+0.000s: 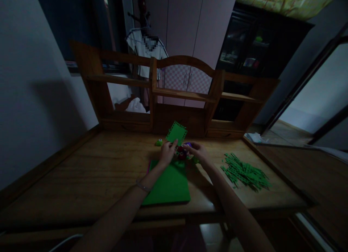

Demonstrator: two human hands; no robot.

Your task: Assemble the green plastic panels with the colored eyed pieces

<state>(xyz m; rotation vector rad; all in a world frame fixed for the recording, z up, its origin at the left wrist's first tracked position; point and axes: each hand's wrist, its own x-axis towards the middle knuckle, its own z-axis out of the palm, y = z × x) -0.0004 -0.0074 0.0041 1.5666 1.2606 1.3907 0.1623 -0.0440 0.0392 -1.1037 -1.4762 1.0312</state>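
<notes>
The left hand pinches the lower edge of a green sheet, held upright just above a green board. Beside it, the right hand closes on a small dark piece; green strips lie farther right.

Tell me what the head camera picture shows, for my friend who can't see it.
A person's left hand holds up a green panel with holes along its edges, while the right hand touches small red and purple pieces on a wooden desk. A flat green sheet lies under the arms, with a pile of green strips to the right.
</notes>
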